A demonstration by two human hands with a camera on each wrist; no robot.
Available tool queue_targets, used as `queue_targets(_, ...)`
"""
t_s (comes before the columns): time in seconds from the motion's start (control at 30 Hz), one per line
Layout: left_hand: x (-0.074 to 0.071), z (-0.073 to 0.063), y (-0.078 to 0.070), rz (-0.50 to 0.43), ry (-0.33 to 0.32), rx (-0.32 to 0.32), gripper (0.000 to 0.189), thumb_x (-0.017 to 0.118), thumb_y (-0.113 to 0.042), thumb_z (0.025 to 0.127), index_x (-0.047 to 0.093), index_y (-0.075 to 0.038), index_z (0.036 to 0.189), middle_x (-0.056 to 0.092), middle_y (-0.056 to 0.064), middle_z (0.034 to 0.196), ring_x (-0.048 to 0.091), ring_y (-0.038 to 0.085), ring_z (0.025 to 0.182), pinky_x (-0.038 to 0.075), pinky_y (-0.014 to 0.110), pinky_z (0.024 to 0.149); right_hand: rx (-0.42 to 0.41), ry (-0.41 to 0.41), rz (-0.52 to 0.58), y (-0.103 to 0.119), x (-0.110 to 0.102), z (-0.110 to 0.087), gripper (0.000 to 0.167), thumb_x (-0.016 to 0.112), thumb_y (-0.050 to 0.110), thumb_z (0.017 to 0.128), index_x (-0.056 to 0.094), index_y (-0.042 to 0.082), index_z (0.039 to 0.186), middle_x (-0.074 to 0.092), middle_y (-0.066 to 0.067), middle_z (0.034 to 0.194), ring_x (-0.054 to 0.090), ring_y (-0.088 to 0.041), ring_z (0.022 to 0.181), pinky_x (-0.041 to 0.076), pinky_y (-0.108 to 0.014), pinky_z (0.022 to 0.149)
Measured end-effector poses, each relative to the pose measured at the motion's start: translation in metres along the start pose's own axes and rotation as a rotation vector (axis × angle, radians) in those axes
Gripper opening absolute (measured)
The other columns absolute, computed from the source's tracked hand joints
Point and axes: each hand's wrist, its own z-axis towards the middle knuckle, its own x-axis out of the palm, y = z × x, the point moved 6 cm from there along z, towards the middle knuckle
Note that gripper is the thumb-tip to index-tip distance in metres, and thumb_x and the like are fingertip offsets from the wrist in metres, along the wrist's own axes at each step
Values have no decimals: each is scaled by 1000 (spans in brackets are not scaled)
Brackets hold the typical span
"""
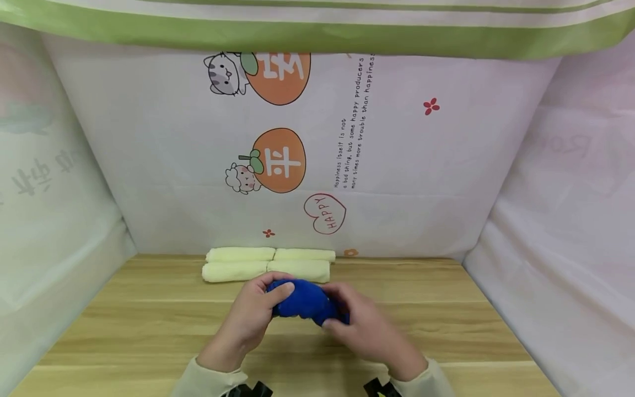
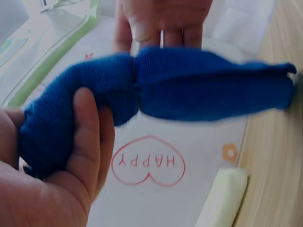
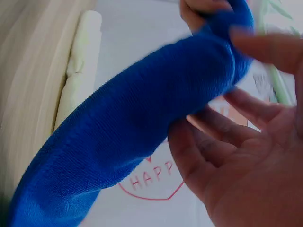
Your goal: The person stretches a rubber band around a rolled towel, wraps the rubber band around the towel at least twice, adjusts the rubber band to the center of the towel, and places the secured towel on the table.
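A rolled blue towel (image 1: 301,300) is held up over the table between both hands. My left hand (image 1: 249,314) grips one end, its thumb lying on top. In the left wrist view the fingers of this left hand (image 2: 71,177) curl round the bunched end. A thin dark band (image 2: 136,82) cinches the towel near its middle. My right hand (image 1: 366,326) holds the towel farther right. In the right wrist view, its fingertips (image 3: 182,135) touch the lower edge, and the blurred thumb lies by the cinched part. The towel's loose end hangs toward the table.
Two pale yellow towel rolls, a front roll (image 1: 238,271) and a back roll (image 1: 302,255), lie side by side against the back wall, each cinched at the middle. The wooden table (image 1: 149,325) is enclosed by white printed sheets (image 1: 397,182) at back and sides.
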Motion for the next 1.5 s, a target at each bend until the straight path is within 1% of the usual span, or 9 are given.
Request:
queue_targets(0.1,2,1,0,-101,5,-34,27,65,-15,98,63,4,117,52,22,128,59,31,99,56,36,77,-59,35,-135,7,6,-1,61,78,24,88,49,13,140,58,-7,131,57,-25,113,48,-53,93)
queue_targets(0.27,4,0,-3,-138,75,-18,34,63,-21,100,60,0,127,41,22,140,52,38,113,56,41,83,-62,-49,-200,10,4,2,48,79,16,88,56,11,130,63,-7,123,60,-25,109,50,-53,91)
queue_targets(0.43,9,-9,-16,326,157,270,49,72,-27,94,56,-22,141,40,11,145,51,34,120,52,42,90,-94,-52,-243,11,-2,4,38,73,9,92,61,9,128,67,-7,119,63,-22,104,52,-48,88)
queue_targets(0.6,14,-12,-21,638,55,466,32,81,-31,86,72,-29,117,56,-5,124,60,19,106,53,38,86,-91,44,-235,11,-3,4,41,68,14,96,57,10,135,64,-7,125,62,-21,107,52,-46,89)
queue_targets(0.77,8,-9,-18,570,-50,384,16,79,-26,88,74,-28,102,66,-9,104,62,15,94,54,36,79,-187,3,-262,15,1,0,41,77,17,90,56,8,124,67,-10,116,65,-22,99,55,-42,80)
queue_targets(1.0,2,-8,-11,277,-13,146,16,72,-16,93,72,-9,107,65,10,109,63,25,93,55,35,75,-310,-60,-261,17,1,-5,34,78,4,86,59,15,112,68,-4,112,65,-19,100,56,-40,81)
queue_targets(1.13,2,-7,-8,160,-6,107,16,68,-7,94,69,0,109,63,16,114,62,28,99,55,37,79,-312,-98,-289,18,-2,-5,36,79,2,84,62,16,113,68,-3,115,64,-19,102,55,-42,85)
queue_targets(1.3,2,-7,-9,199,-80,126,16,69,-13,95,70,-3,108,63,14,117,62,29,101,56,40,80,-272,-253,-210,26,-8,-10,18,79,7,85,71,14,100,65,0,122,63,-22,108,54,-45,87)
queue_targets(1.5,8,-8,-5,10,-13,37,17,62,-5,99,64,4,112,54,20,126,60,33,104,56,43,82,-12,-286,-20,20,-7,-10,5,78,21,89,77,16,90,65,1,126,60,-26,117,50,-49,94)
